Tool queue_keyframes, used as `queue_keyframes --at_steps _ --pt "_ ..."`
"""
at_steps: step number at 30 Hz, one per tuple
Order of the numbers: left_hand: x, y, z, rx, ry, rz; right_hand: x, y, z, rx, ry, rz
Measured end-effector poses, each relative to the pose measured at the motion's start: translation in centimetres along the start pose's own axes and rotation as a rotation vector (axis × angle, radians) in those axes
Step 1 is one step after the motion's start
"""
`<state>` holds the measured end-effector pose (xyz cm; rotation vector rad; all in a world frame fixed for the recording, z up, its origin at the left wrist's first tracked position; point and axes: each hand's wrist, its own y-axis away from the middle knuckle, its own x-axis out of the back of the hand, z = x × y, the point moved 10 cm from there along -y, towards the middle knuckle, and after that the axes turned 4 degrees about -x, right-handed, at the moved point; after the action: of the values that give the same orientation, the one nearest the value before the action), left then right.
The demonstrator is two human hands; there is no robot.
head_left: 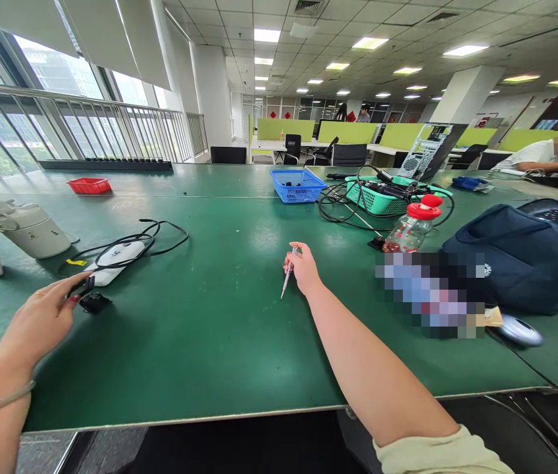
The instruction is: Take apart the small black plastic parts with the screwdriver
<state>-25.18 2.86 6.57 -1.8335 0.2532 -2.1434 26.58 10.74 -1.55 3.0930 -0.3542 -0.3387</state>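
My right hand (303, 268) is closed around a slim screwdriver (287, 282) with a clear handle, its tip slanting down toward the green table (200, 355). At the left, my left hand (42, 319) pinches a small black part (86, 287) between thumb and fingers; its exact kind is too small to tell. Just below those fingertips lies another small black piece (95, 303) on the table. Right behind is a white power bank (111, 263) with a looped black cable (170, 249) over it.
A tilted white bottle (37, 230) and a red tray (89, 186) are at left. Farther back sit a blue basket (297, 187) and a green basket (372, 201) of cables. A red-lidded jar (410, 227) and navy bag (520, 257) stand right. Another person sits far right.
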Motion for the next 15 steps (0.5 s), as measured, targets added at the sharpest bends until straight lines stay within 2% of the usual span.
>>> queue_keyframes --at_steps 5,8,15 --pt "-2.0 -0.4 -0.2 -0.119 0.042 -0.145 0.0 0.1 -0.1 0.003 0.002 -0.002" --pt "-2.8 -0.2 0.4 -0.172 0.035 -0.22 0.0 0.2 -0.2 -0.001 0.006 -0.001" --pt "-2.8 0.1 1.9 -0.329 0.032 -0.188 -0.1 0.2 -0.1 -0.002 0.012 -0.006"
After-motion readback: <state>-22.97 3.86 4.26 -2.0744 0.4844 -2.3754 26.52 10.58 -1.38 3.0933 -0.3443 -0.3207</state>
